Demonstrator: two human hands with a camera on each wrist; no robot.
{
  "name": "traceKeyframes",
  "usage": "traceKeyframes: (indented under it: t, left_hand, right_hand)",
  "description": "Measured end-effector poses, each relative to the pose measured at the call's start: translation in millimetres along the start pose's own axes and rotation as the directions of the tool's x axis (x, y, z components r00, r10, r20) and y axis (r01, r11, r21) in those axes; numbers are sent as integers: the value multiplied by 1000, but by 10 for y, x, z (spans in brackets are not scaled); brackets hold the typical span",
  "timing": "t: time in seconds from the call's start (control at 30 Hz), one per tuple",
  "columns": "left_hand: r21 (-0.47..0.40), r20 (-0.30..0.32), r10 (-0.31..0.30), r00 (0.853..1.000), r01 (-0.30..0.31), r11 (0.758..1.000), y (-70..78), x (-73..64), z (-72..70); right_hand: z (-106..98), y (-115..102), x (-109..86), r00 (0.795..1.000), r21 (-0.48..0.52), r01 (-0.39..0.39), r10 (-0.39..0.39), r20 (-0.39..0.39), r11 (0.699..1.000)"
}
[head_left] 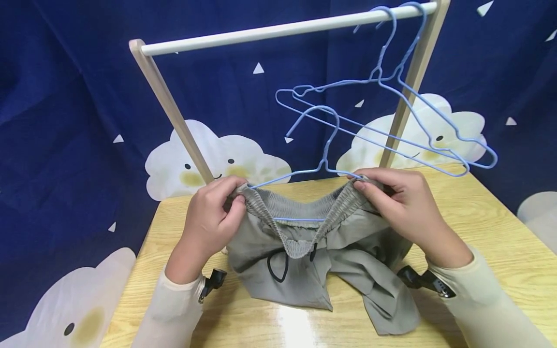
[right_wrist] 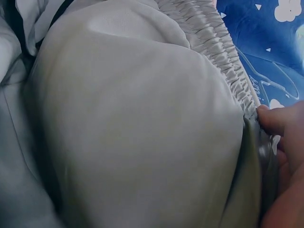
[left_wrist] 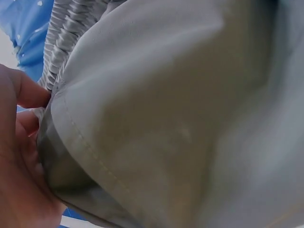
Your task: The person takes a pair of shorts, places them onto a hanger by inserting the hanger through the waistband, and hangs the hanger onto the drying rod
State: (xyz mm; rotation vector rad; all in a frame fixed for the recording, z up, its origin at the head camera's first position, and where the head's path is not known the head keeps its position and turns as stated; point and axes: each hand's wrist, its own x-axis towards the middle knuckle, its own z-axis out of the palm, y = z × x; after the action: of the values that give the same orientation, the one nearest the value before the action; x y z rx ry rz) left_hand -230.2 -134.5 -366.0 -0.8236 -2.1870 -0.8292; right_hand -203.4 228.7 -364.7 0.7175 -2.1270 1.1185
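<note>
Grey-green shorts [head_left: 300,285] with a gathered elastic waistband and black drawstring hang over the tabletop between my hands. A blue wire hanger [head_left: 325,145] sits inside the waist opening, its hook and shoulders above the band and its lower bar showing within. My left hand [head_left: 213,212] pinches the waistband's left side between thumb and fingers, beside one hanger end. At the other end, my right hand [head_left: 402,203] pinches the right side of the band. Both hanger tips are hidden at the fingers. Grey cloth of the shorts [left_wrist: 142,109] fills most of both wrist views.
A wooden rack with a white rail [head_left: 287,30] stands behind. Two blue hangers [head_left: 417,111] hang near its right post, extending behind and right of the held hanger. Under the shorts is a wood-grain table [head_left: 491,232]; a navy cloud-print curtain [head_left: 87,121] forms the backdrop.
</note>
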Motion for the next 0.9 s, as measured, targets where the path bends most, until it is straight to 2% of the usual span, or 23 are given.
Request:
traceKeyframes:
  t: [0.17, 0.3, 0.37, 0.67, 0.9]
  left_hand:
    - [-28, 75, -35, 997, 37, 999, 0, 0, -28]
    - [-41, 140, -33, 990, 39, 998, 9, -11, -22]
    - [-26, 144, -26, 989, 30, 999, 19, -9, -4]
    - [62, 39, 39, 998, -41, 997, 48, 5, 55]
    - [66, -78, 89, 993, -84, 994, 28, 15, 61]
  right_hand:
    - [-27, 17, -11, 1000, 4, -1, 1, -10, 1000]
    - [-10, -2, -15, 1000, 19, 2, -2, 8, 1000]
    - [3, -15, -18, 1000, 22, 4, -4, 14, 1000]
    - [10, -15, -21, 1000, 10, 24, -24, 10, 1000]
    - [-35, -30, -5, 1000, -18, 27, -27, 15, 999]
